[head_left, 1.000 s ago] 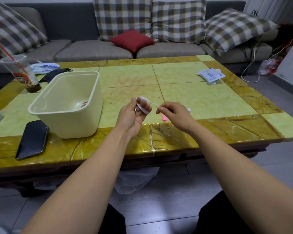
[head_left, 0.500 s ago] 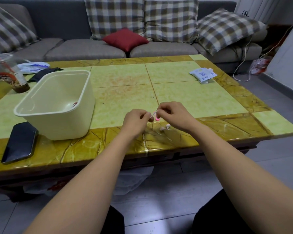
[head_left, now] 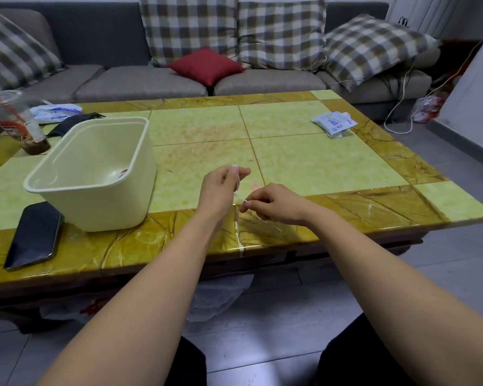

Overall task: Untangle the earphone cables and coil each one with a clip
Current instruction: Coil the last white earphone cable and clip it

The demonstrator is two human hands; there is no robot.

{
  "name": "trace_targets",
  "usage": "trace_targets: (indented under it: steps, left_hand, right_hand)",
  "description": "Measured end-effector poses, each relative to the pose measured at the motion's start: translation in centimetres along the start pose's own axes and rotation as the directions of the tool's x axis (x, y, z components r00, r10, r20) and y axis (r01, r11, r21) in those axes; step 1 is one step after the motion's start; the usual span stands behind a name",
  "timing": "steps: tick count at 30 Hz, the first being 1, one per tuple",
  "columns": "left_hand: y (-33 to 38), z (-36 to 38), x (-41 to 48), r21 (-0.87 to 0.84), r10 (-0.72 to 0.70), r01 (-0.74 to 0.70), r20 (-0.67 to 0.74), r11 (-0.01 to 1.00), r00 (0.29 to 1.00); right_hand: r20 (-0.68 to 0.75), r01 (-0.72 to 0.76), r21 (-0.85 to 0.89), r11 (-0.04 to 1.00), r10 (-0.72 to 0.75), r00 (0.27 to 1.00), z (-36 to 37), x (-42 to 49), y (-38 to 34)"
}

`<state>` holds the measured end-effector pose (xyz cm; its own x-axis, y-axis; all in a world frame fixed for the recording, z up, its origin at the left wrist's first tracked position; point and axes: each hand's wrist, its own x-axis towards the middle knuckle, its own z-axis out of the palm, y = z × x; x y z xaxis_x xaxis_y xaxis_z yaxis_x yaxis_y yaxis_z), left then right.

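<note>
Now, left hand [head_left: 221,188] pinching white earphone cable [head_left: 240,197], right hand [head_left: 276,204] pinching it lower; pink clip [head_left: 254,186] just beside them

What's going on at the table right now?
A person is working on a thin white cable over the near edge of the table. The left hand pinches one part of it higher up, and the right hand pinches another part lower down, with a short stretch running between them. A pink clip shows just beyond the right hand, not yet on the cable. A bin and a phone sit to the left.
</note>
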<state>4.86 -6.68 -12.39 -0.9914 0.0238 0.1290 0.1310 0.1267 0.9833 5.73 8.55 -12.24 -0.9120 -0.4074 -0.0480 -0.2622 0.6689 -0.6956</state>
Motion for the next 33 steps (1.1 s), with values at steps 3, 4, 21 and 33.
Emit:
trace_targets:
  steps: [3, 4, 21, 33]
  left_hand:
    - [-0.9, -0.3, -0.2, 0.536, 0.138, -0.18, 0.119, 0.825, 0.983]
    - [-0.9, -0.1, -0.3, 0.566, 0.111, -0.19, 0.172, 0.802, 0.979]
    - [0.2, 0.0, -0.5, -0.124, -0.163, 0.199, 0.255, 0.972, 0.953]
    - [0.7, -0.1, -0.8, 0.035, -0.148, 0.144, 0.185, 0.989, 0.971]
  right_hand:
    - [-0.063, 0.005, -0.012, 1.0, -0.005, 0.998, -0.4, 0.0, 0.2]
    - [-0.096, 0.01, -0.025, 1.0, -0.012, 0.995, -0.5, 0.1, 0.4]
    - [-0.17, 0.043, 0.423, 0.905, 0.033, 0.985, -0.8, 0.0, 1.2]
    - [-0.162, 0.015, 0.305, 0.952, 0.036, 0.986, 0.2, 0.7, 1.4]
